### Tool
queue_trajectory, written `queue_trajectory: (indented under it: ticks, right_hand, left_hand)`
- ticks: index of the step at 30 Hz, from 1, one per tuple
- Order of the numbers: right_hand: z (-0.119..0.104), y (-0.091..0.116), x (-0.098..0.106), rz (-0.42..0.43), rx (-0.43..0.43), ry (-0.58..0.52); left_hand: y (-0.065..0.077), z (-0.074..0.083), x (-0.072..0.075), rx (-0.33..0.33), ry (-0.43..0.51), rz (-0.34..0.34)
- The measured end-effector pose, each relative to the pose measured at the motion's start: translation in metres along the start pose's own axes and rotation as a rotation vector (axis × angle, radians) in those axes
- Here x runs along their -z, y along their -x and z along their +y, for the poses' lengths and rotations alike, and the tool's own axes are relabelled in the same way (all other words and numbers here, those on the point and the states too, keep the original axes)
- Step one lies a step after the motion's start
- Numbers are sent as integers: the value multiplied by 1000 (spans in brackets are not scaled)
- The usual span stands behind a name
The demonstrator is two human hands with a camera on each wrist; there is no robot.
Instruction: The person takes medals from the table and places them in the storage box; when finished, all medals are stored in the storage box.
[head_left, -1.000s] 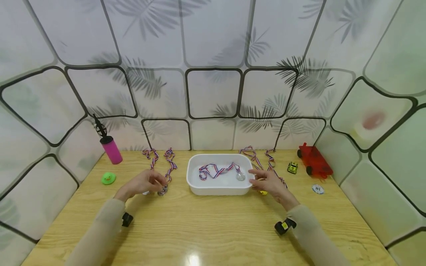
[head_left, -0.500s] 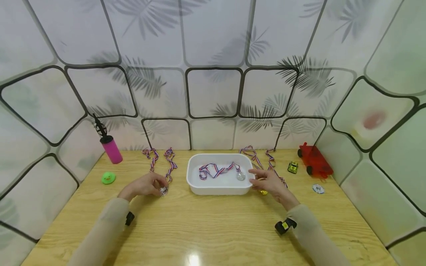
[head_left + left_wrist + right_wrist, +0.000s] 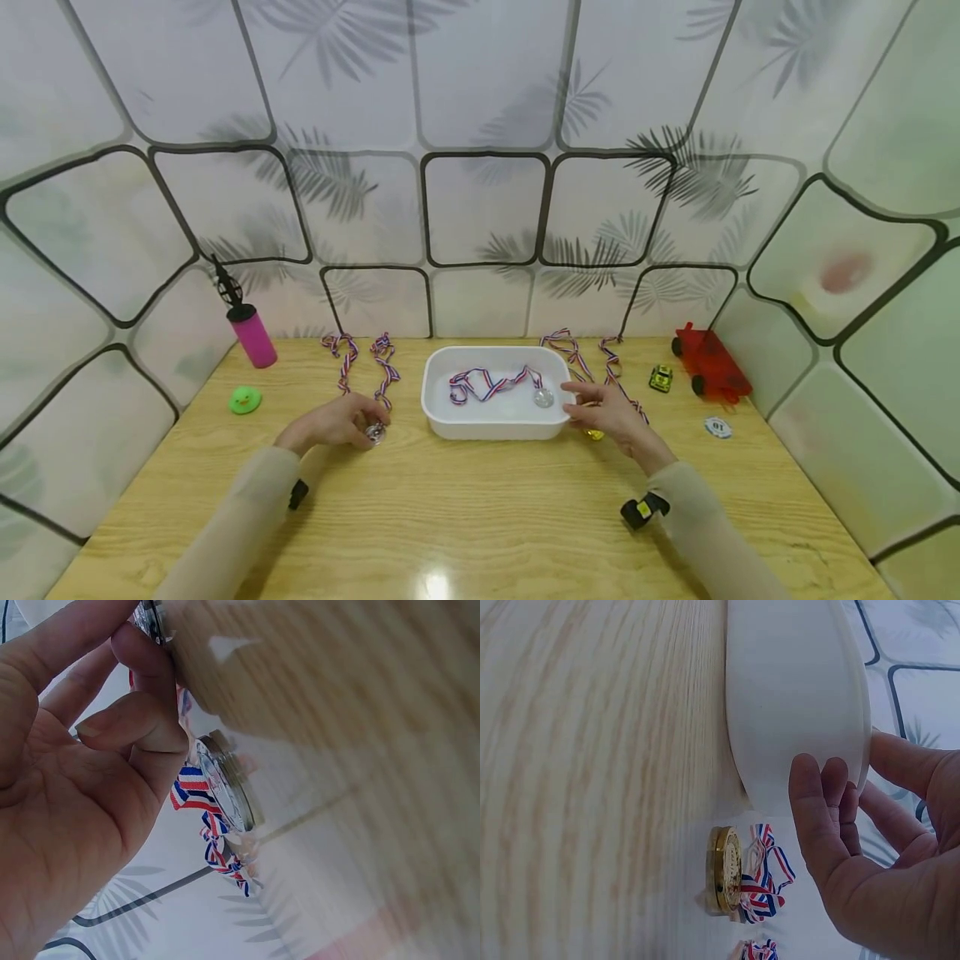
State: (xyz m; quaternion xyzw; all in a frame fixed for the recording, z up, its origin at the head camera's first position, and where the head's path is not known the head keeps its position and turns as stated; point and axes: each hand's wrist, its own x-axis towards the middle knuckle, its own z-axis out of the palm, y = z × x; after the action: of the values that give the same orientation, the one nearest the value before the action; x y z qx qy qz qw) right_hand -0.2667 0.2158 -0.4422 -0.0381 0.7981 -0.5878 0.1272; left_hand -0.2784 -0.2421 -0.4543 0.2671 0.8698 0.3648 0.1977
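My left hand [image 3: 341, 421] pinches a silver medal [image 3: 376, 433] at its edge, left of the white plastic tray [image 3: 495, 431]. The medal's striped ribbon [image 3: 386, 371] trails away toward the wall. In the left wrist view a second silver medal [image 3: 225, 787] with a red, white and blue ribbon lies beside the hand. My right hand [image 3: 611, 412] holds the right end of the tray, fingers at its rim and outer wall [image 3: 795, 697]. Inside the tray lies another silver medal [image 3: 543, 397] with its ribbon [image 3: 487, 387]. A gold medal [image 3: 727, 870] lies under the right hand.
At the left stand a pink cylinder with a black top [image 3: 255, 337] and a green duck [image 3: 244, 400]. To the right are a yellow toy car [image 3: 661, 378], a red wheeled toy [image 3: 712, 362] and a round chip [image 3: 717, 427]. A patterned wall [image 3: 480, 300] closes off the back.
My left hand has shifted right, off the left medal, and has taken hold of the other silver medal, which has slid slightly right. The right hand stays at the tray.
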Motion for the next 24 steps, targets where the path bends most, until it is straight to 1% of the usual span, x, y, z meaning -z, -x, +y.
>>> queue_trajectory:
  ticks: [6,9,14,16,19,24]
  right_hand:
    - [1,-1,0,5,-6,8]
    - [2,-1,0,10,-16,8]
    - [3,-2,-1,10,-26,8]
    - [3,-2,-1,4,-17,14]
    - [4,-2,0,12,-20,6]
    - [5,-3,2,3,-2,6]
  left_hand:
    - [-1,1,0,14,-3,11]
    - [0,2,-1,8,-9,13]
    - [0,3,-3,-22,-27,22]
    - [-1,4,-4,-32,-31,28]
    - [-2,6,-5,-31,-28,36]
    - [-4,9,-6,-32,-25,60]
